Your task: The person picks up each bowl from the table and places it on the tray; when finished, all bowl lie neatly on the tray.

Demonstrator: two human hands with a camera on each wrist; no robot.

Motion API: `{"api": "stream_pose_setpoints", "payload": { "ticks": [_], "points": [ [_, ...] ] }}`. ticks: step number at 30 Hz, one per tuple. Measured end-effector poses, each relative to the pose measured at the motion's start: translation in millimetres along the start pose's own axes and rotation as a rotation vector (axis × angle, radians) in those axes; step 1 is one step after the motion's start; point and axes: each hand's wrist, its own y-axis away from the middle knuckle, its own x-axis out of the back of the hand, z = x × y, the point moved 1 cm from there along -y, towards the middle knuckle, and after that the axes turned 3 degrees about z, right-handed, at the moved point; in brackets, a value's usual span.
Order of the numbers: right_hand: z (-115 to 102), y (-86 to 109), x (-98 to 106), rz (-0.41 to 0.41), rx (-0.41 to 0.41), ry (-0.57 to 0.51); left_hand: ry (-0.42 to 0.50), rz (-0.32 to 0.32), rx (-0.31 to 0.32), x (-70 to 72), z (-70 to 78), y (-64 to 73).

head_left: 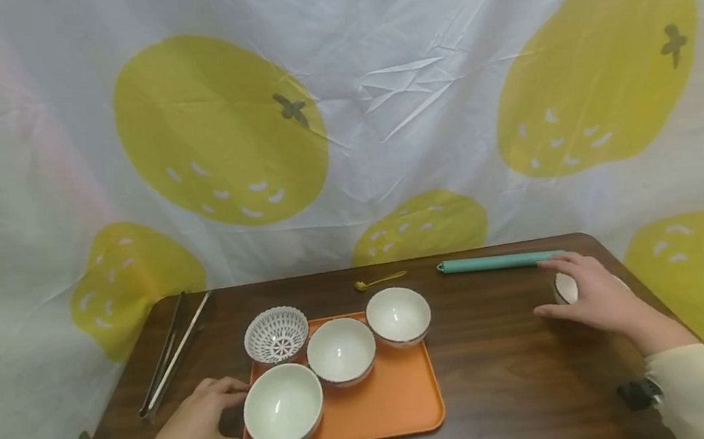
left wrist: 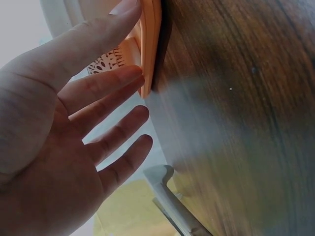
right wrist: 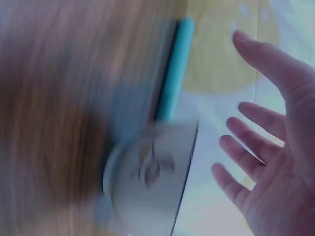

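Observation:
My left hand (head_left: pixel 202 426) touches the left edge of an orange tray (head_left: pixel 389 413), its fingers straight and spread in the left wrist view. Bowls stand on and against the tray: a larger white bowl (head_left: pixel 284 406) at front left, a white bowl (head_left: pixel 342 351) in the middle, another white bowl (head_left: pixel 399 315) at the back right corner, and a black-and-white patterned bowl (head_left: pixel 277 335) at the back left. Over at the right, my right hand (head_left: pixel 595 296) hovers with fingers apart above a small bowl (right wrist: pixel 155 182), whose outside bears a printed motif. The hand partly hides that bowl in the head view.
A teal stick-like packet (head_left: pixel 496 262) lies along the table's back edge. Left of it is a small yellow spoon (head_left: pixel 379 281). Dark tongs or sticks (head_left: pixel 164 352) and a pale stick (head_left: pixel 180 350) lie at the far left. A fruit-print curtain (head_left: pixel 403 96) hangs behind the table.

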Motion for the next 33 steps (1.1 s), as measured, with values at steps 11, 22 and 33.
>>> {"api": "stream_pose_setpoints", "payload": {
  "ticks": [11,22,33],
  "points": [
    [47,11.1,13,0.047,-0.003,0.041,0.004,0.000,0.009,-0.1,-1.1,1.5],
    [71,20.8,7,-0.012,-0.150,0.017,0.002,0.006,-0.007,1.0,-1.3,1.0],
    [77,29.3,6,-0.016,-0.151,-0.054,0.005,-0.011,0.001,1.3,-0.3,1.6]
  ]
}}
